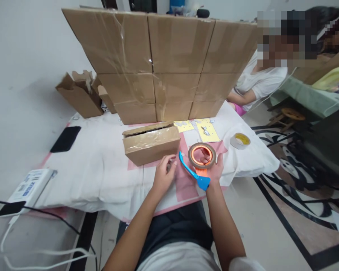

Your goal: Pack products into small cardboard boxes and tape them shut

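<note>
A tape dispenser with a blue handle and orange hub, loaded with a roll of brown tape, is in my right hand. The fingers of that hand are partly hidden behind the roll. My left hand is at the near right corner of a small cardboard box, its fingers loosely bent and apart, holding nothing. I cannot tell whether its fingertips touch the box. Along the box's top, the flap edges show a dark gap, and shiny clear tape covers part of its upper side.
Behind the box rises a stack of taped cartons. Open cartons stand at left, near a black phone. A tape roll and yellow sheets lie at right. A co-worker sits beyond. Cables hang at lower left.
</note>
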Tool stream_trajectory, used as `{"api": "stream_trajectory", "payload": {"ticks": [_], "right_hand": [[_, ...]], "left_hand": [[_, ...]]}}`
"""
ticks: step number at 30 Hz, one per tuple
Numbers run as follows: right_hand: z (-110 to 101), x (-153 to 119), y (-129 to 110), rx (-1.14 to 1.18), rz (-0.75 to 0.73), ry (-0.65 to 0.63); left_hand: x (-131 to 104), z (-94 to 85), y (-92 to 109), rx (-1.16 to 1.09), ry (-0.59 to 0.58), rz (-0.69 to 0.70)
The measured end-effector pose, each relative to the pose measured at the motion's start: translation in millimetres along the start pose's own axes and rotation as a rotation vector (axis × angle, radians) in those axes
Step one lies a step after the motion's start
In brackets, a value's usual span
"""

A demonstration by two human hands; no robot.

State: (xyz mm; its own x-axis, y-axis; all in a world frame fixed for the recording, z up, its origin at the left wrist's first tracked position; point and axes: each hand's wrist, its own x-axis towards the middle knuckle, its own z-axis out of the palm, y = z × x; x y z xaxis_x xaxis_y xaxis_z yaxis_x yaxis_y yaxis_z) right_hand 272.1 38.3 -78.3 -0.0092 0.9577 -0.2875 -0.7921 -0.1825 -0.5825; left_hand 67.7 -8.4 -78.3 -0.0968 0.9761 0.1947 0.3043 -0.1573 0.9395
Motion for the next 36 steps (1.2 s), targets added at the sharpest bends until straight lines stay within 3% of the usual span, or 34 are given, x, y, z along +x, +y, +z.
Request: {"api": "stream_trajectory", "payload": {"ticks": [3,7,11,14,19,24,27,29,32,33,36], "right_hand": [[-1.3,-15.0,5.3,-0.064,0.005,-0.123],[-2.5,-30.5,16.6,-0.186,0.044,-0.22],[-0.9,-40.1,21.1,-0.219,-0.032,-0.179],[2.2,-48.0,21.8,-0.2,-0.042,-0.175],[12.3,-60.3,24.3,-0.278,0.032,-0.276],[26.7,-64.4,24.0,-0.385,0.068,-0.274],[33.4,-63.9,22.8,-0.389,0.081,-0.282],[35.8,-61.2,23.3,-0.389,0.043,-0.284],[35.8,-52.9,27.5,-0.453,0.016,-0.333],[35.2,-49.2,30.0,-0.487,0.021,-0.364],[33.7,-37.6,40.9,-0.592,0.048,-0.473]], "left_hand": [[-0.1,-7.0,-0.7,-0.171,-0.102,-0.012],[7.6,-22.8,2.0,-0.445,-0.423,-0.026],[8.9,-44.4,9.9,-0.539,-0.678,-0.119],[1.1,-57.9,14.7,-0.58,-0.747,-0.164],[-9.2,-65.6,17.5,-0.511,-0.795,-0.174],[-1.4,-63.8,16.4,-0.271,-0.703,-0.082],[1.9,-64.5,14.7,-0.181,-0.572,-0.057],[2.1,-66.5,15.9,-0.116,-0.407,-0.033],[4.6,-71.1,25.2,-0.004,-0.234,0.098],[6.9,-72.3,30.1,0.049,-0.248,0.164],[17.6,-70.3,43.6,0.25,-0.441,0.315]]}}
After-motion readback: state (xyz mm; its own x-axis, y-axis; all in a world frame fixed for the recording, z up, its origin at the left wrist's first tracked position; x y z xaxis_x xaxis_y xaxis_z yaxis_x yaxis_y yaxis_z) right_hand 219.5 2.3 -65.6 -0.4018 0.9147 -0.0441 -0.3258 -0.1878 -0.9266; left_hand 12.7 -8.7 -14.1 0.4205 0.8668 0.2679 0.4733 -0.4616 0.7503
